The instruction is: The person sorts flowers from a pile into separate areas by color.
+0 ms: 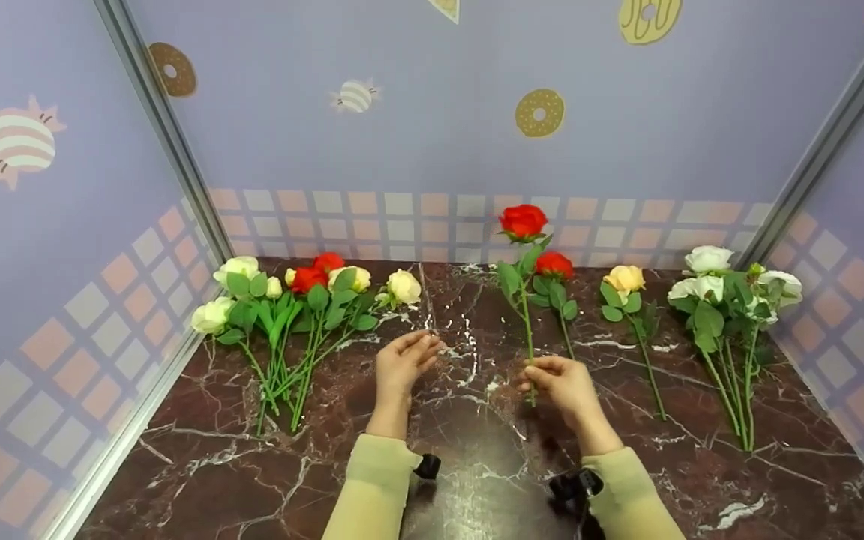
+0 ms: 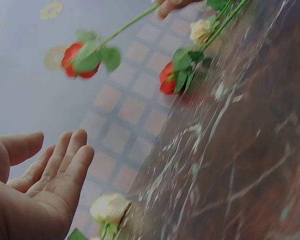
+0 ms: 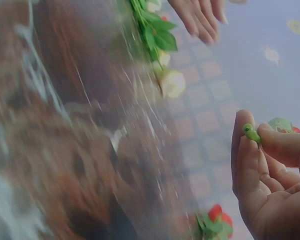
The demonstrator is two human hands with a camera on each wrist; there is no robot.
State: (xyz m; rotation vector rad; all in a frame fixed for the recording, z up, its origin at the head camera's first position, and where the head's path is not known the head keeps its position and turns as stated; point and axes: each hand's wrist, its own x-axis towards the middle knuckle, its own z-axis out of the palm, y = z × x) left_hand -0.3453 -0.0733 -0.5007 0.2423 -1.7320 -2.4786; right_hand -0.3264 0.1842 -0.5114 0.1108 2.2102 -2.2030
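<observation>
My right hand [image 1: 563, 382] pinches the lower stem of a red rose [image 1: 523, 223] between thumb and fingers, holding it upright above the table. In the right wrist view the green cut end of its stem [image 3: 250, 132] pokes out between thumb and forefinger. My left hand [image 1: 404, 367] is in the air over the middle of the table, its fingers extended and nothing in them; the left wrist view shows its palm [image 2: 45, 200] facing up. A second red rose [image 1: 554, 265] lies on the table just right of the held one.
On the left lies a bunch of cream and red roses [image 1: 312, 281] with crossing stems. A single yellow-orange rose [image 1: 625, 280] lies right of centre, and several white roses [image 1: 708, 259] at the far right. Patterned walls [image 1: 447, 112] enclose the dark marbled table [image 1: 462, 495].
</observation>
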